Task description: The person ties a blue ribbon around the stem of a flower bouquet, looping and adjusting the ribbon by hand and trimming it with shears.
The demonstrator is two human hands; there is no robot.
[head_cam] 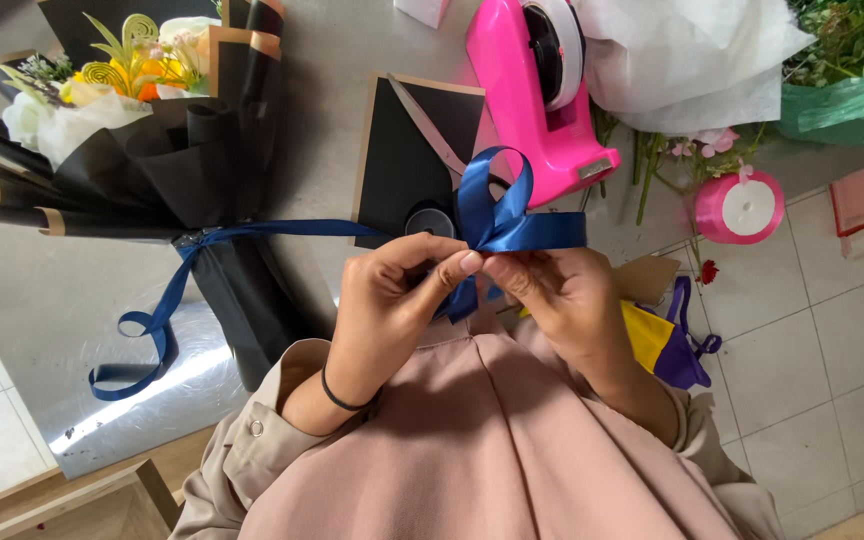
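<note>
We see the blue ribbon (507,215) looped into a bow above the table (322,120), pinched by both our left hand (392,290) and right hand (552,290); its tail runs left to the black-wrapped bouquet (142,140). A pink tape dispenser (542,100) stands just behind, scissors (432,135) beside it.

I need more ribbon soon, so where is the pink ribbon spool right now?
The pink ribbon spool lies on the right of the head view, at the table's edge beside the pink tape dispenser, just beyond the right hand.
</note>
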